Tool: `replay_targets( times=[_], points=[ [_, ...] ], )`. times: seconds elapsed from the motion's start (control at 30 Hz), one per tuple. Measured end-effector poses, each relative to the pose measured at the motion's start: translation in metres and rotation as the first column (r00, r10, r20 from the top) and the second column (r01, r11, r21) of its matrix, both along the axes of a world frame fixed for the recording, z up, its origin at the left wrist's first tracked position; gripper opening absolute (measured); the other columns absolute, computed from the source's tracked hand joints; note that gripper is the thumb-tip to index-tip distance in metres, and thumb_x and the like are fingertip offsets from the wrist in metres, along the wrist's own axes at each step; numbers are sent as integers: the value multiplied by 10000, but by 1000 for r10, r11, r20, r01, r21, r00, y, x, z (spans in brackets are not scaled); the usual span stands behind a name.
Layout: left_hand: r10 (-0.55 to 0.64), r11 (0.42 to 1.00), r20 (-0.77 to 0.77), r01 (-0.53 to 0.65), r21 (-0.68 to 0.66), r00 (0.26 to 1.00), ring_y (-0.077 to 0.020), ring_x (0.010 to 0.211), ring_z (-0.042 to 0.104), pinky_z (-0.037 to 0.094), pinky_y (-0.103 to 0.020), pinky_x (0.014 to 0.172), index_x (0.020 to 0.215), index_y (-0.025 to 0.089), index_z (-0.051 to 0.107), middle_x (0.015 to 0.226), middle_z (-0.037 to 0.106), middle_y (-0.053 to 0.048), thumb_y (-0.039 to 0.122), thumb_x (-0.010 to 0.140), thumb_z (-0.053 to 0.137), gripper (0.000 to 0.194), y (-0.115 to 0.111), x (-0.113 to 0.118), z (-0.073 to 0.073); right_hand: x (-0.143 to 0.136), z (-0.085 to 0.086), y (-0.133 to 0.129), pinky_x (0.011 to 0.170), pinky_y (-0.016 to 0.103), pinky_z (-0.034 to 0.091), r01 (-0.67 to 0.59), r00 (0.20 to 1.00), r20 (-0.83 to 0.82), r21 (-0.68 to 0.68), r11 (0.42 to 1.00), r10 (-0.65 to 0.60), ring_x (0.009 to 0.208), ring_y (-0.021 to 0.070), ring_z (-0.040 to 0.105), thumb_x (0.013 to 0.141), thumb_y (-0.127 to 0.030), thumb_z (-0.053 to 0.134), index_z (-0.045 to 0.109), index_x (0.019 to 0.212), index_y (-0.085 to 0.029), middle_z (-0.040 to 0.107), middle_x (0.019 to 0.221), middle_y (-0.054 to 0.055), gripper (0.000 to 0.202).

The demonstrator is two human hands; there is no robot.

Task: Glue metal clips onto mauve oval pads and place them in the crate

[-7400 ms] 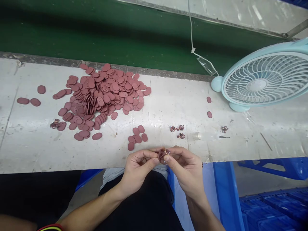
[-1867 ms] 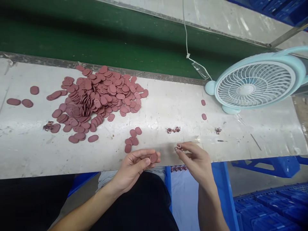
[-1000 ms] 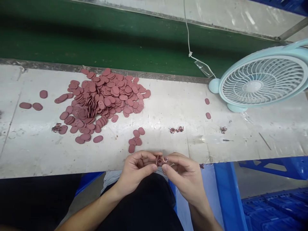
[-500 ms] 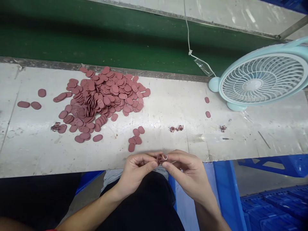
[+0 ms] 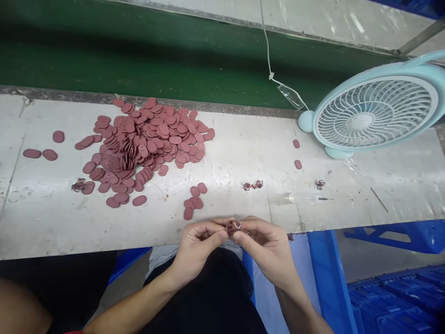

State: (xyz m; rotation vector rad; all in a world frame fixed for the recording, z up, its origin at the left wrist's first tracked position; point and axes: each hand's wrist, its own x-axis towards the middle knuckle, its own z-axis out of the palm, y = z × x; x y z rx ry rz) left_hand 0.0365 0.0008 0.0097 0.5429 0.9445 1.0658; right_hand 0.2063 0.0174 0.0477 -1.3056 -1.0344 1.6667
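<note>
Between my two hands, at the table's front edge, is a small dark red ring-like piece (image 5: 232, 227) with pale bits on its right side. My left hand (image 5: 200, 246) is closed, thumb and forefinger pinching the piece from the left. From the right, my right hand (image 5: 271, 248) pinches the same piece; the fingertips hide part of it. A few flat reddish oval discs (image 5: 196, 202) lie just beyond my left hand. Farther back on the left is a large heap of the same discs (image 5: 153, 139), some with small holes.
Small dark scraps (image 5: 253, 185) lie beyond my hands. A clear bottle with a needle-like tip (image 5: 304, 198) lies to the right, near a thin dark rod (image 5: 378, 199). A light blue fan (image 5: 375, 111) stands at the back right. Blue crates (image 5: 396, 301) are below the table.
The view has shifted slightly, so the things on the table appear a little farther left. Both hands keep their pinch on the small piece, which looks turned slightly.
</note>
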Motion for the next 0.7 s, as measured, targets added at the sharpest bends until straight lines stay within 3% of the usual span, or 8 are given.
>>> replay_targets(
  times=[0.17,0.27,0.33,0.4,0.43,0.5,0.57,0.7],
  points=[
    [-27,999,-103,29,23,994,-273,1051,717,576,-416,922,836,190,765,1156,760,-104,245,844,741,60,7,6,1,3,-11,1,787,309,623,28,999,-35,-17,999,-28,910,185,728,861,-272,744,782,973,-253,767,998,35,119],
    [-63,982,-349,122,148,935,-279,1087,698,561,-418,943,946,217,773,1247,719,-109,280,830,752,134,19,-1,0,18,-25,-7,726,308,637,152,988,-20,-20,988,-153,872,192,736,855,-269,750,777,974,-244,770,988,45,125],
    [21,934,-637,212,286,771,-289,1142,662,510,-438,1015,1015,242,771,1263,708,-100,290,824,753,197,32,-14,-3,40,-37,-18,641,294,635,321,947,13,0,947,-321,796,188,739,828,-259,777,774,953,-235,774,958,51,128],
    [171,872,-858,332,361,483,-310,1183,620,445,-476,1073,1090,265,756,1268,698,-90,305,839,729,255,47,-29,-9,73,-50,-33,584,293,624,523,847,69,64,850,-526,729,189,737,785,-263,814,766,919,-215,773,911,58,150],
    [225,850,-911,389,356,345,-331,1194,600,438,-491,1065,1100,266,753,1262,699,-92,321,841,720,266,54,-36,-12,93,-57,-42,575,301,622,611,776,112,115,783,-621,703,190,732,765,-281,829,758,904,-204,769,885,59,174],
    [263,828,-953,472,303,152,-344,1172,595,451,-490,1026,1081,262,753,1228,714,-85,324,871,675,233,66,-45,-19,138,-71,-62,583,319,619,708,630,248,207,675,-736,685,187,724,752,-350,829,743,930,-185,761,894,68,257],
    [286,808,-956,519,280,70,-328,1129,615,470,-465,983,1059,257,752,1186,733,-68,311,897,639,204,71,-49,-25,184,-86,-85,624,340,626,726,527,401,246,642,-750,710,192,723,747,-422,813,729,967,-173,752,919,73,343],
    [327,779,-944,556,289,34,-304,1096,646,490,-431,934,1082,263,731,1179,738,-51,290,911,628,202,72,-48,-28,254,-123,-126,660,356,628,726,439,610,191,661,-659,745,210,721,759,-459,794,716,983,-138,749,941,99,400]
  ],
)
